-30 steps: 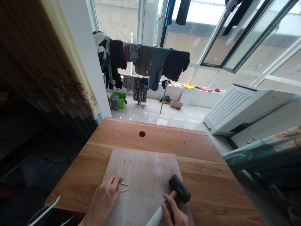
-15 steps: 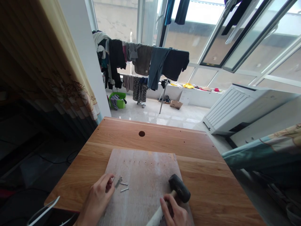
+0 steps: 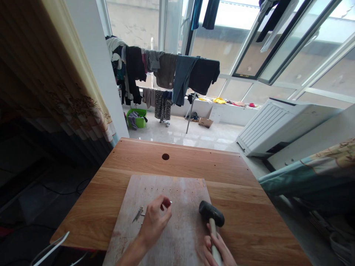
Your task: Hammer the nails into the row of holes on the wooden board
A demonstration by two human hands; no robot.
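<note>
My left hand (image 3: 156, 218) is over the middle of the wooden board (image 3: 183, 229), thumb and forefinger pinched on a small nail (image 3: 171, 202) whose silvery tip alone shows. Left of that hand, a small cluster of metal nails (image 3: 138, 214) lies on the board, partly covered by the hand. A row of small dark holes runs across the board's far part. My right hand (image 3: 217, 247) is wrapped around the pale handle of a rubber mallet (image 3: 212, 213). The mallet's black head is over the board's right edge, tilted.
The board lies on a wooden table (image 3: 249, 207) with a round hole near its far edge. Beyond stand a drying rack with clothes (image 3: 166, 70), a green basket (image 3: 141, 122) and a white appliance (image 3: 266, 125). Curtains (image 3: 83, 107) hang at both sides.
My left hand has moved right and away from the nail cluster, with a nail between its fingers. My right hand has shifted its grip on the mallet handle, which now points more toward me.
</note>
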